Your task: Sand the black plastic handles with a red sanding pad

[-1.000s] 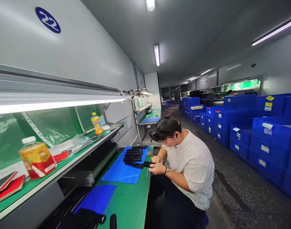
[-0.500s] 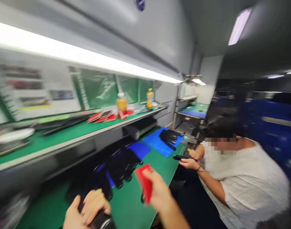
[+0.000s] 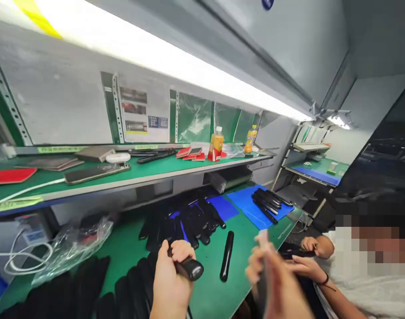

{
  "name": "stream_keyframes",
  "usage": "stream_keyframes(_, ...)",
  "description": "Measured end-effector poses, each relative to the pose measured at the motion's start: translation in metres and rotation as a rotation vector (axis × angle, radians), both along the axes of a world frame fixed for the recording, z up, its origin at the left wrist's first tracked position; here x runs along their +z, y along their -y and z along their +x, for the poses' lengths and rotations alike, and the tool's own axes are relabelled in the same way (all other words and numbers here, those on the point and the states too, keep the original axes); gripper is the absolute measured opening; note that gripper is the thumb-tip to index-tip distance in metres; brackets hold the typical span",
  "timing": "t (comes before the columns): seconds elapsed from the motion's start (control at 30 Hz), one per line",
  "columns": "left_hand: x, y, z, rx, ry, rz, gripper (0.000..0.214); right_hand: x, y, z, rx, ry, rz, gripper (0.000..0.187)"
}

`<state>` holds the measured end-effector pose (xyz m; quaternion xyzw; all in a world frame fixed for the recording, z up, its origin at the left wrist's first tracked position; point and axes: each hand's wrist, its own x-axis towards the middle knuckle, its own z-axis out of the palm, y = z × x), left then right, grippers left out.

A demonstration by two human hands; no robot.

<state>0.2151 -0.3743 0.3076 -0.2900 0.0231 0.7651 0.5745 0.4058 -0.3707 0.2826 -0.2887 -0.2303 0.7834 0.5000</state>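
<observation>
My left hand [image 3: 173, 277] is wrapped round a black, smooth, rounded-end handle [image 3: 193, 269], whose near end pokes out past the fingers. My right hand [image 3: 278, 279], smeared by motion, grips a flat red pad [image 3: 264, 239] that shows mostly edge-on. Between the two hands, a similar black handle [image 3: 226, 256] lies alone on the green bench top [image 3: 209, 292]. A spread of black handles [image 3: 189, 221] lies beyond my left hand, on and around blue sheets. More long black pieces [image 3: 132, 288] are lined up at the lower left.
A co-worker's hands [image 3: 309, 261] hold a dark piece at the right. Black handles [image 3: 269, 204] lie on a blue sheet [image 3: 245, 204]. The shelf [image 3: 149, 170] above bears bottles, red pads and a phone [image 3: 96, 173]. A clear plastic bag [image 3: 72, 248] lies left.
The view has swung left. My left hand now shows the handle's end clearly. The red pad in my right hand has turned from face-on to edge-on. A lone handle now shows between my hands.
</observation>
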Motion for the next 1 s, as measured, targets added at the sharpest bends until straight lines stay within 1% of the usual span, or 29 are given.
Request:
stream_keyframes(0.07, -0.004, -0.006, 0.001, 0.033, -0.076, -0.009, 0.032, -0.007, -0.009, -0.017, 0.142, -0.026, -0.16, 0.042)
stream_keyframes(0.1, -0.004, -0.008, 0.001, 0.056, -0.122, -0.008, 0.032, -0.01, -0.008, -0.025, 0.18, -0.059, -0.228, 0.047)
stream_keyframes(0.13, -0.004, -0.009, 0.001, 0.08, -0.164, -0.006, 0.032, -0.013, -0.004, -0.032, 0.175, -0.107, -0.263, 0.051)
stream_keyframes(0.2, -0.002, -0.009, 0.0, 0.107, -0.214, 0.011, 0.033, -0.015, 0.006, -0.045, 0.093, -0.226, -0.217, 0.049)
stream_keyframes(0.27, 0.001, -0.007, 0.001, 0.1, -0.218, 0.042, 0.035, -0.016, 0.01, -0.057, 0.088, -0.291, -0.107, 0.042)
stream_keyframes(0.3, 0.003, -0.005, 0.003, 0.086, -0.209, 0.059, 0.035, -0.017, 0.007, -0.063, 0.094, -0.261, -0.058, 0.041)
stream_keyframes(0.37, 0.007, 0.001, 0.007, 0.041, -0.191, 0.099, 0.036, -0.018, -0.004, -0.071, 0.039, -0.113, -0.01, 0.044)
stream_keyframes(0.43, 0.011, 0.007, 0.012, -0.005, -0.182, 0.136, 0.036, -0.02, -0.018, -0.074, -0.066, 0.039, -0.024, 0.049)
stream_keyframes(0.47, 0.013, 0.009, 0.014, -0.014, -0.183, 0.148, 0.035, -0.021, -0.022, -0.074, -0.104, 0.07, -0.04, 0.051)
stream_keyframes(0.5, 0.014, 0.011, 0.014, -0.009, -0.186, 0.15, 0.035, -0.022, -0.023, -0.073, -0.113, 0.06, -0.033, 0.052)
stream_keyframes(0.57, 0.012, 0.013, 0.013, -0.004, -0.181, 0.143, 0.035, -0.026, -0.019, -0.072, -0.07, 0.021, 0.066, 0.055)
stream_keyframes(0.63, 0.007, 0.013, 0.008, -0.024, -0.151, 0.169, 0.036, -0.034, -0.014, -0.074, -0.048, 0.05, 0.139, 0.056)
stream_keyframes(0.67, 0.003, 0.012, 0.005, -0.052, -0.136, 0.2, 0.036, -0.04, -0.014, -0.075, -0.058, 0.086, 0.138, 0.055)
stream_keyframes(0.7, -0.001, 0.01, 0.001, -0.08, -0.127, 0.237, 0.037, -0.046, -0.014, -0.076, -0.077, 0.127, 0.103, 0.052)
stream_keyframes(0.77, -0.009, 0.008, -0.006, -0.119, -0.12, 0.286, 0.037, -0.058, -0.017, -0.075, -0.112, 0.182, -0.018, 0.049)
stream_keyframes(0.83, -0.016, 0.005, -0.009, -0.134, -0.12, 0.292, 0.037, -0.064, -0.017, -0.07, -0.06, 0.156, -0.124, 0.05)
stream_keyframes(0.9, -0.018, 0.003, -0.009, -0.114, -0.111, 0.289, 0.037, -0.06, -0.012, -0.061, 0.087, 0.041, -0.212, 0.049)
stream_keyframes(0.93, -0.018, 0.003, -0.007, -0.101, -0.102, 0.284, 0.036, -0.054, -0.008, -0.056, 0.182, -0.036, -0.229, 0.049)
stream_keyframes(0.97, -0.016, 0.002, -0.004, -0.09, -0.088, 0.27, 0.036, -0.047, -0.003, -0.053, 0.267, -0.108, -0.213, 0.048)
stream_keyframes(1.0, -0.014, 0.001, -0.001, -0.081, -0.071, 0.242, 0.036, -0.039, 0.002, -0.05, 0.328, -0.158, -0.16, 0.046)
